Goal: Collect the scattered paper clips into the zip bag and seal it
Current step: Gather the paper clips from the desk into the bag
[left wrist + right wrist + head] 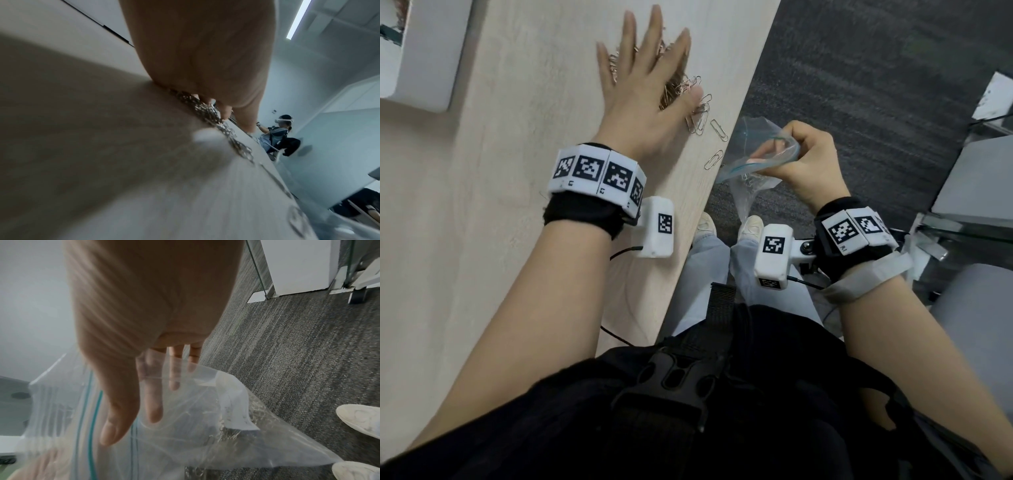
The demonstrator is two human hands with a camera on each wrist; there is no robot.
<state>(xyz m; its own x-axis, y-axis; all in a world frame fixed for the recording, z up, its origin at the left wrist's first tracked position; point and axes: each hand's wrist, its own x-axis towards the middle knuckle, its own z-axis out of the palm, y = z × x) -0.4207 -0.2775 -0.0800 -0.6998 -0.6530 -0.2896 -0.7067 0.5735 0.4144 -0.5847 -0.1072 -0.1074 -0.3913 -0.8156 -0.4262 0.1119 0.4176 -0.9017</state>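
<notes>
A heap of metal paper clips lies near the right edge of the light wooden table. My left hand lies flat over the heap with its fingers spread and straight; the clips show under its fingers in the left wrist view. Two single clips lie at the table's edge. My right hand grips the rim of a clear zip bag with a green seal strip, held open just off the table's edge. A few clips lie inside the bag.
A white box stands at the table's far left. Grey carpet lies beyond the table's edge, with my shoes below the bag. Glass and white furniture stand at the right. Another person is far off.
</notes>
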